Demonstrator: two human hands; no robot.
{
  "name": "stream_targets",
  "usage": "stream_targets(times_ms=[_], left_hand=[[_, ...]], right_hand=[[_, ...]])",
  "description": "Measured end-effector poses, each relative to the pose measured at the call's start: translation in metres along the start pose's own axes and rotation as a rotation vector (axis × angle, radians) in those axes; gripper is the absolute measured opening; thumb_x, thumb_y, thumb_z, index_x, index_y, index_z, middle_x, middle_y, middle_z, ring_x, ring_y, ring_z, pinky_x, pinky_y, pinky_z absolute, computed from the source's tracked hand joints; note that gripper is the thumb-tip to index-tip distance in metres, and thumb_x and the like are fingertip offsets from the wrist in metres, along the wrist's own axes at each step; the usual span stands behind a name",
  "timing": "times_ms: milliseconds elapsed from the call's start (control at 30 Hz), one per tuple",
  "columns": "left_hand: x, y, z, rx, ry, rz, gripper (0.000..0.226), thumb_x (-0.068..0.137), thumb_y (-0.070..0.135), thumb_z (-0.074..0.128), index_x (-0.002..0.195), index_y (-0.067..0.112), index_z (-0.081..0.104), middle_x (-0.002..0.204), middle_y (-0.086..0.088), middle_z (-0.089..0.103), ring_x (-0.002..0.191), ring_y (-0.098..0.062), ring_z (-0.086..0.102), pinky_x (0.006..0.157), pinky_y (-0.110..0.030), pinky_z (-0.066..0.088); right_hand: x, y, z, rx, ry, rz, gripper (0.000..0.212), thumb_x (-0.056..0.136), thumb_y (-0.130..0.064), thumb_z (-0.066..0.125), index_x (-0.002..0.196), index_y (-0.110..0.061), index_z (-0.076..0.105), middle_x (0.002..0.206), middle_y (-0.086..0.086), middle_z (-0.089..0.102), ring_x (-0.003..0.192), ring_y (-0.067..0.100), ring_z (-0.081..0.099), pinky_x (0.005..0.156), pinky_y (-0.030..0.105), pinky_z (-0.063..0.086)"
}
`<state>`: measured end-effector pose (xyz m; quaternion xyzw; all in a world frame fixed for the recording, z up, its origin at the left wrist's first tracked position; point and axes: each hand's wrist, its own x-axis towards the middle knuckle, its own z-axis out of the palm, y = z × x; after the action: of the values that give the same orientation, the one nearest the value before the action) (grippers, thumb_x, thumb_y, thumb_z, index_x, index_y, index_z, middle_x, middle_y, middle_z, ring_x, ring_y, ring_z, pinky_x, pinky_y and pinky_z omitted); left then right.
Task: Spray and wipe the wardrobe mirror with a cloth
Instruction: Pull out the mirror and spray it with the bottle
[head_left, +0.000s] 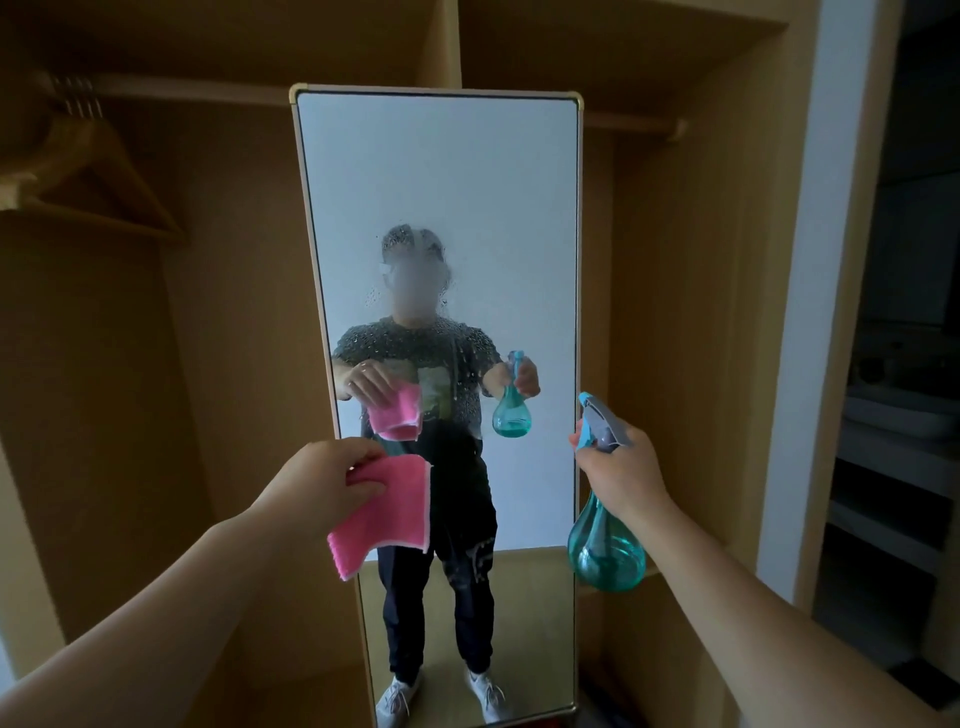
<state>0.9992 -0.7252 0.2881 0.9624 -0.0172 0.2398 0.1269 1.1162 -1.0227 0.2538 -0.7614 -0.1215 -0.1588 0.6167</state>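
Pink cloth hangs pinched by the left hand at the mirror's seven o'clock; right hand at four grips a seemingly half-full spray bottle.

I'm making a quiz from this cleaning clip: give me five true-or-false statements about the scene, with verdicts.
1. The left hand holds a pink cloth. True.
2. The right hand grips a yellow bottle. False: the spray bottle is teal.
3. Droplets already sit on the mirror. True.
4. The cloth is spread flat against the glass. False: it hangs from the left hand, short of the mirror.
5. The wardrobe rail holds no hangers. False: wooden hangers hang at the upper left.
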Motion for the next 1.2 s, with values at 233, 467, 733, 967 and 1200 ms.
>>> stream_targets(times_ms=[233, 467, 733, 967, 1200], left_hand=[[0.001, 0.003, 0.004, -0.006, -0.028, 0.011, 0.018, 0.085, 0.022, 0.065, 0.092, 0.038, 0.063, 0.078, 0.021, 0.064, 0.072, 0.002, 0.056, 0.059, -0.015, 0.042], [-0.005, 0.002, 0.017, -0.033, -0.052, 0.009, 0.019, 0.085, 0.024, 0.067, 0.091, 0.041, 0.061, 0.079, 0.024, 0.062, 0.073, 0.004, 0.055, 0.059, -0.012, 0.036], [-0.017, 0.002, 0.043, -0.079, -0.097, 0.000, 0.017, 0.086, 0.026, 0.065, 0.096, 0.040, 0.062, 0.082, 0.024, 0.063, 0.074, 0.004, 0.057, 0.061, -0.012, 0.039], [-0.023, 0.008, 0.056, -0.087, -0.127, 0.014, 0.017, 0.087, 0.026, 0.063, 0.101, 0.036, 0.064, 0.086, 0.021, 0.064, 0.076, 0.001, 0.058, 0.065, -0.016, 0.046], [-0.030, 0.006, 0.061, -0.109, -0.126, 0.029, 0.017, 0.088, 0.025, 0.063, 0.102, 0.034, 0.064, 0.085, 0.023, 0.062, 0.075, 0.003, 0.055, 0.061, -0.012, 0.039]], right_hand=[[-0.003, 0.015, -0.004, -0.036, -0.043, 0.026, 0.027, 0.091, -0.015, 0.061, 0.115, -0.025, 0.056, 0.089, 0.002, 0.062, 0.065, 0.016, 0.059, 0.047, 0.017, 0.046], [-0.013, 0.043, 0.001, -0.047, -0.137, 0.075, 0.042, 0.091, -0.011, 0.060, 0.130, -0.022, 0.052, 0.107, -0.001, 0.064, 0.065, 0.016, 0.061, 0.046, 0.011, 0.043], [-0.024, 0.068, 0.013, -0.087, -0.149, 0.125, 0.042, 0.089, -0.013, 0.061, 0.129, -0.023, 0.053, 0.095, -0.010, 0.060, 0.076, 0.018, 0.064, 0.045, 0.010, 0.043], [-0.034, 0.079, 0.021, -0.096, -0.170, 0.168, 0.036, 0.088, -0.013, 0.061, 0.116, -0.033, 0.050, 0.096, -0.012, 0.059, 0.082, 0.017, 0.064, 0.056, 0.019, 0.049], [-0.036, 0.084, 0.021, -0.095, -0.109, 0.145, 0.029, 0.089, -0.014, 0.062, 0.115, -0.026, 0.056, 0.101, -0.002, 0.064, 0.083, 0.016, 0.063, 0.057, 0.020, 0.048]])
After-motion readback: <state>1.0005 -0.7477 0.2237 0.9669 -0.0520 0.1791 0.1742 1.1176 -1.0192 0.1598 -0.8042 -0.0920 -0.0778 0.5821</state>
